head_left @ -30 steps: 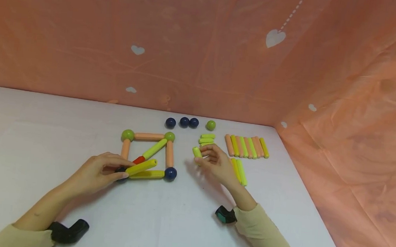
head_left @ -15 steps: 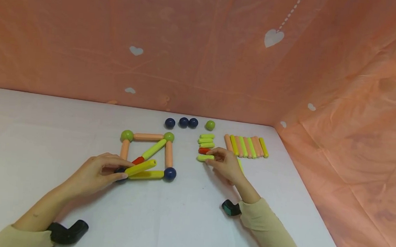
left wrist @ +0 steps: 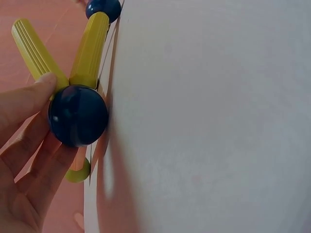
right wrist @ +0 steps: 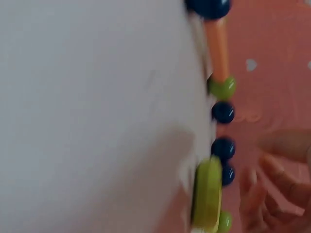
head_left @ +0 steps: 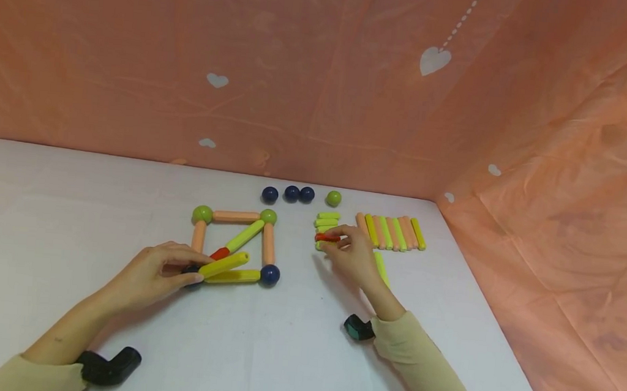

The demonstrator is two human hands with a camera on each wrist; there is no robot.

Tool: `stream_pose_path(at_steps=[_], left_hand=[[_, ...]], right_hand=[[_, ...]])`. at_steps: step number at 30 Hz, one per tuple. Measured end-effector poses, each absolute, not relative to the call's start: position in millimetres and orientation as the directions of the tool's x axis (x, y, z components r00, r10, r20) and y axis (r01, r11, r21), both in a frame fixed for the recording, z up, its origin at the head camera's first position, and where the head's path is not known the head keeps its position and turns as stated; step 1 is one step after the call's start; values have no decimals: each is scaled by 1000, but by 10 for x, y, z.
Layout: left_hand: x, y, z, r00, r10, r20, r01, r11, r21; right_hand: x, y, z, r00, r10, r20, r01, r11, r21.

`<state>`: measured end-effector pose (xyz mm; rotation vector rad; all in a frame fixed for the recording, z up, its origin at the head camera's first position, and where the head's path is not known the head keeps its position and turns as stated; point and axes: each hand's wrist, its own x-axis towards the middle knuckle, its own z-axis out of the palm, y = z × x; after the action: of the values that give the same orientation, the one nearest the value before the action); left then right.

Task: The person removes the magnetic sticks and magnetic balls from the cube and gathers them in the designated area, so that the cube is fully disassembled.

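- Nearest, at the near-left corner of the frame, the left hand grips a blue corner ball together with a yellow raised stick; its thumb presses the stick, other fingers pass behind the ball.
- A twist or lift of that hand could lever the corner joint loose and skew the frame, the raised stick's free end being unsupported.
- The frame's near side is a yellow stick, ribbed in the left wrist view, ending in a glossy blue ball at the near-right corner.
- The frame's other sides are peach sticks, with green balls at both far corners. It looks roughly square.
- Across the frame runs a diagonal of a red piece and a lime piece, reaching the far-right ball; its near end is hidden.
- Right of the frame, the right hand has its fingertips at a short red stick; whether they pinch or merely touch it, I cannot tell.
- A careless brush there could scatter the short lime sticks lying close by.
- Farther right of the frame lie a longer lime stick, partly covered, and a tidy stick row.
- Beyond the frame sit three loose blue balls and one green ball; being round, they could roll if knocked.
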<state>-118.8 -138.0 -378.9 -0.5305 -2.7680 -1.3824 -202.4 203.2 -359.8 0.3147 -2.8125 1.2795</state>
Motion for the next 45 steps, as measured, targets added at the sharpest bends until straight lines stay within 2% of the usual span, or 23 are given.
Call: stream_pose_path(at_steps=[4, 9, 13, 17, 25, 34, 40, 45], left_hand=[[-1188, -1385, -3786, -944, 290, 155, 298, 553, 779], [-1175, -1375, -3789, -949, 275, 154, 288, 553, 782], [-1171, -1369, -3790, -947, 269, 178, 302, 547, 781], [-1168, -1375, -3775, -941, 278, 193, 316, 514, 797], [-1124, -1421, -3752, -953, 252, 170, 288, 572, 768], [-1133, -1461, -3757, -973, 223, 56, 182, 600, 779], [-1153, -1442, -3752, -973, 230, 26, 165, 610, 775], [-1146, -1450, -3771, -976, 216, 6, 142, 622, 770]], right_hand=[[-1941, 1843, -3566, -956, -275, 97, -222, 471, -853], [-1809, 1581, -3554, -906, -422, 17, -155, 296, -942], [-1728, 1376, -3553, -838, -546, -11, -121, 205, -971], [-1662, 1190, -3545, -784, -620, 9, -150, 177, -973], [-1602, 975, -3566, -789, -615, -6, -176, 234, -956], [-1635, 908, -3642, -795, -606, 4, -199, 254, -947], [-1640, 1023, -3606, -826, -562, -41, -124, 251, -960], [-1652, 1247, -3585, -830, -558, 3, -121, 174, -977]])
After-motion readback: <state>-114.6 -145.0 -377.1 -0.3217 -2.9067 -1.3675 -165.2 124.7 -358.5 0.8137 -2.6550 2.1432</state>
